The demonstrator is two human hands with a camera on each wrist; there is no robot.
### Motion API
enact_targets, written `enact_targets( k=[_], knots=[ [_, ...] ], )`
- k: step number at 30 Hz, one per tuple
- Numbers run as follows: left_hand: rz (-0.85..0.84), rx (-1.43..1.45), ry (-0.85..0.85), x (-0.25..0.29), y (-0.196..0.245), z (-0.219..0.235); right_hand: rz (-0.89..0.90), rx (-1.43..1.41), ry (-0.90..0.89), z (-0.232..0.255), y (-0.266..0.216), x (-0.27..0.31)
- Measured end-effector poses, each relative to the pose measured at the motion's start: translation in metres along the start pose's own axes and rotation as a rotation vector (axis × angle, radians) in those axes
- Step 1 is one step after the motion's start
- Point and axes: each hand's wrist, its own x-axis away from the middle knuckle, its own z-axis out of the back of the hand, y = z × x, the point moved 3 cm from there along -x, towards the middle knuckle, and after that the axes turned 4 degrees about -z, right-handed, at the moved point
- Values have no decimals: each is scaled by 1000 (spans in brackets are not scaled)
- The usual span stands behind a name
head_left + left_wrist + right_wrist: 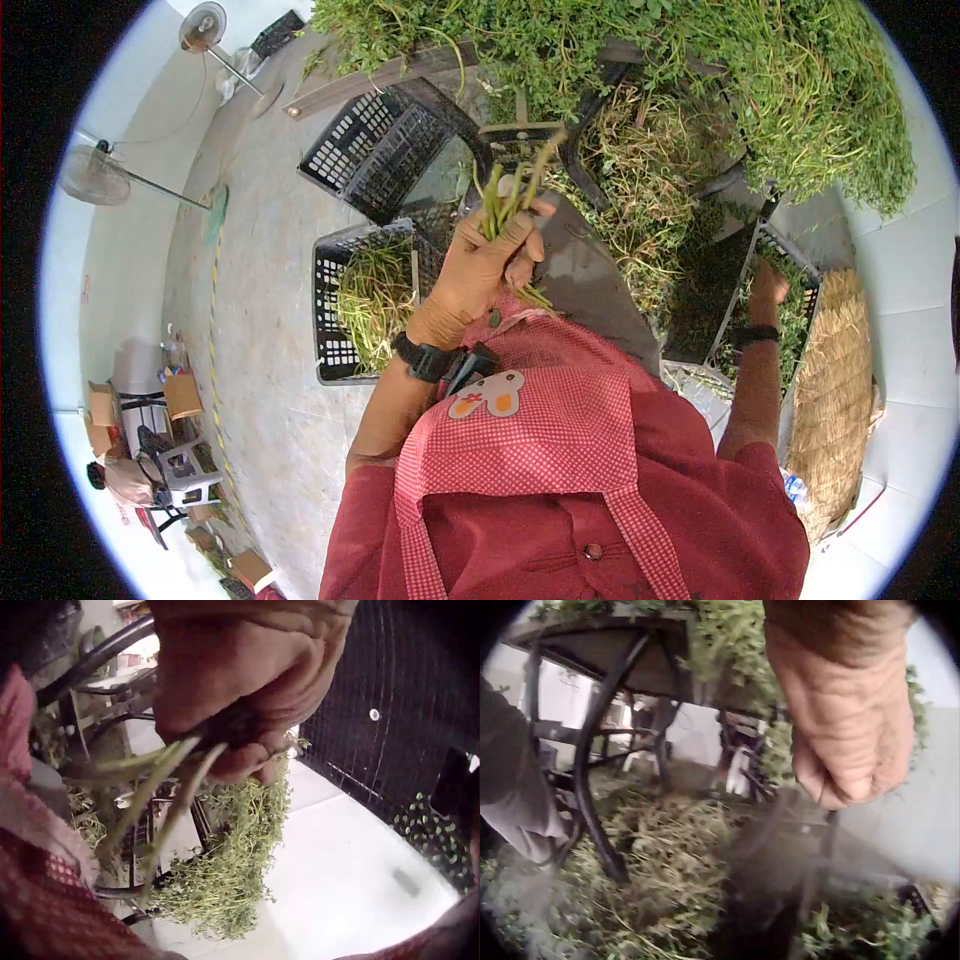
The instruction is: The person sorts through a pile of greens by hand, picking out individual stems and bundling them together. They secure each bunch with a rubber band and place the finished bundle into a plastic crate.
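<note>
In the head view, the left hand (468, 262) is raised in front of the apron and grips a small bundle of green stems (494, 212). Its fingers curl round them, and cut ends stick out above and below the fist. The left wrist view shows stems (156, 784) coming out under the curled left hand (247, 682). Over at the right, the right hand (768, 286) hangs above a black crate (812, 300) of leafy greens (793, 322). In the right wrist view the right hand (847, 720) shows its back; its fingertips and palm are hidden, and no stem is visible at it.
Leafy greens (810, 90) cover the table (400, 72) ahead and hang over its edge. Below lies a heap of stalks (645, 170). A black crate (330, 330) of stems (375, 300) stands at left, an empty-looking crate (395, 150) beyond. A straw bundle (828, 400) lies far right.
</note>
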Motion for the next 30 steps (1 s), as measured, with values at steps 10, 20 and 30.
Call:
enact_targets(
  k=[10, 20, 30],
  knots=[
    [-485, -1190, -30, 2, 5, -14, 415, 479, 52, -44, 37, 0],
    [-382, -1233, -18, -3, -7, -3, 1290, -919, 712, 196, -171, 344],
    [-375, -1173, -85, 1, -1, -15, 1521, -1030, 501, 174, -221, 341]
  ],
)
